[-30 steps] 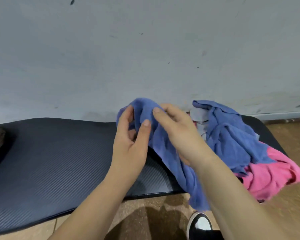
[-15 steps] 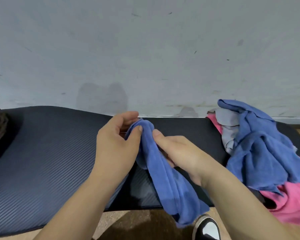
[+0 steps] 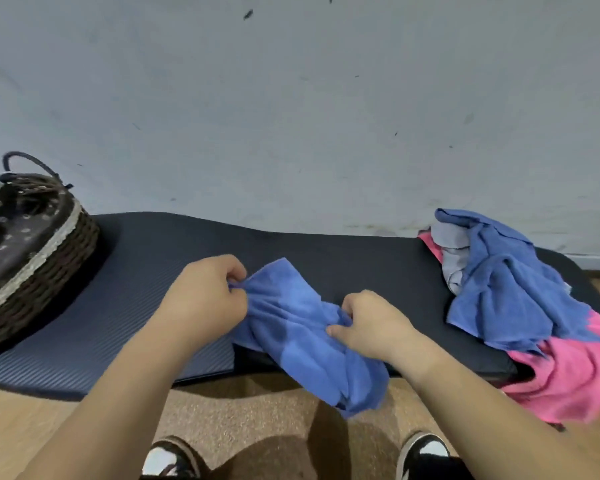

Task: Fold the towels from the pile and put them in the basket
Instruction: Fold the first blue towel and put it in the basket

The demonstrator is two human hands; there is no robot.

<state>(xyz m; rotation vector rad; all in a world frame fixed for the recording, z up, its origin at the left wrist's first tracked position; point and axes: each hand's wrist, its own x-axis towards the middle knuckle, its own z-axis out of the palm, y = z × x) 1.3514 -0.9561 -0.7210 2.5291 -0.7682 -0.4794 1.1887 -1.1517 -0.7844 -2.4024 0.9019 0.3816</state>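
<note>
A blue towel (image 3: 302, 337) lies crumpled across the front edge of the dark mat (image 3: 136, 306), its lower end hanging toward the floor. My left hand (image 3: 205, 299) pinches its upper left edge. My right hand (image 3: 371, 323) grips a bunch of it on the right side. The pile (image 3: 510, 292) of blue, grey and pink towels sits at the mat's right end. A dark wicker basket (image 3: 32, 268) with a patterned lining and a loop handle stands at the mat's left end.
A pale grey wall (image 3: 291, 116) rises straight behind the mat. The floor (image 3: 243, 410) in front is tan, and my two black-and-white shoes (image 3: 423, 455) show at the bottom edge. A pink towel (image 3: 568, 382) spills off the mat's right front corner.
The towel has come down from a bunched hold onto the mat. My hands have moved apart along it, left hand going left. The view has shifted and the basket now shows.
</note>
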